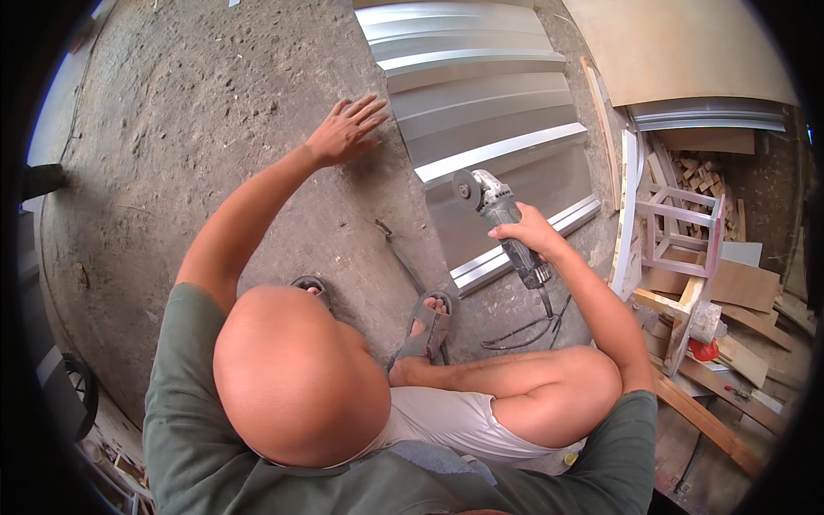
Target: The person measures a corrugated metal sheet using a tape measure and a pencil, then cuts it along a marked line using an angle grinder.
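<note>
My right hand (534, 232) is wrapped round the dark body of an angle grinder (508, 225). The grinder's disc (466, 189) points up and to the left, over a ribbed, shiny metal sheet (489, 99). From the grinder's lower end a black cord (524, 342) loops down to the floor. My left hand (350, 129) reaches out with its fingers stretched, beside the sheet's left edge. Nothing shows in it; whether its fingertips touch the sheet or hover, I cannot tell. Below, my sandalled foot (427, 322) rests near the sheet's lower left corner.
Dusty concrete floor (197, 112) spreads to the left, strewn with grit. At the right stand a pale pink wooden frame (682, 227), loose boards (712, 429) and a pile of wood offcuts (704, 180). A large tan panel (687, 47) lies at the upper right. A dark wheel (79, 395) is at the far left.
</note>
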Motion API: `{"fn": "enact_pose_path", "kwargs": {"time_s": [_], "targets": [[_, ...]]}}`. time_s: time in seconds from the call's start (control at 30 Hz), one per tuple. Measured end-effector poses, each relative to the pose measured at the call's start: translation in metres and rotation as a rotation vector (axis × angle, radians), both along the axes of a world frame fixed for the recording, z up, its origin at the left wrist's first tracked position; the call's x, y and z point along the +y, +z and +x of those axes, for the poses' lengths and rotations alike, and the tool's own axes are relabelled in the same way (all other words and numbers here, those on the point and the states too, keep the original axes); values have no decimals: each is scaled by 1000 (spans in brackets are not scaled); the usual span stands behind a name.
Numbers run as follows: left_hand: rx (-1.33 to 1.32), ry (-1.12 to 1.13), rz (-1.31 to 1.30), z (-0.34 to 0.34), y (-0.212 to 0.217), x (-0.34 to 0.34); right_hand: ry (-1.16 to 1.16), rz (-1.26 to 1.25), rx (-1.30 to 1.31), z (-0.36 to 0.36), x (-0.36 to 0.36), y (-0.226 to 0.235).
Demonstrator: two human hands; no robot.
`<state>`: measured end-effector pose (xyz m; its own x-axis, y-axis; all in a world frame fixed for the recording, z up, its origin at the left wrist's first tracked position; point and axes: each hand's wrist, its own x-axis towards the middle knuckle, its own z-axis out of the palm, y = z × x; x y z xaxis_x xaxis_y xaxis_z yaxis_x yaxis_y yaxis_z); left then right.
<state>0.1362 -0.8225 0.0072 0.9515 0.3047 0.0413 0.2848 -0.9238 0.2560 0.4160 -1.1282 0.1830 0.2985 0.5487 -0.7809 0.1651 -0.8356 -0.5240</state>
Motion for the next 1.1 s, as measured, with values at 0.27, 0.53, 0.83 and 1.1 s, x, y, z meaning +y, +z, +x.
{"fn": "enact_pose_path", "kwargs": {"time_s": [0.27,0.53,0.83,1.1], "targets": [[126,-43,92,23,-15,-10,91,-5,-78,-6,5,-12],[70,-43,58,22,-19,-8,148,-5,-119,-6,11,-24],[64,-68,37,24,-17,-9,150,8,-138,-6,11,-31],[56,-60,53,22,-22,-8,133,-9,-103,-6,14,-33]]}}
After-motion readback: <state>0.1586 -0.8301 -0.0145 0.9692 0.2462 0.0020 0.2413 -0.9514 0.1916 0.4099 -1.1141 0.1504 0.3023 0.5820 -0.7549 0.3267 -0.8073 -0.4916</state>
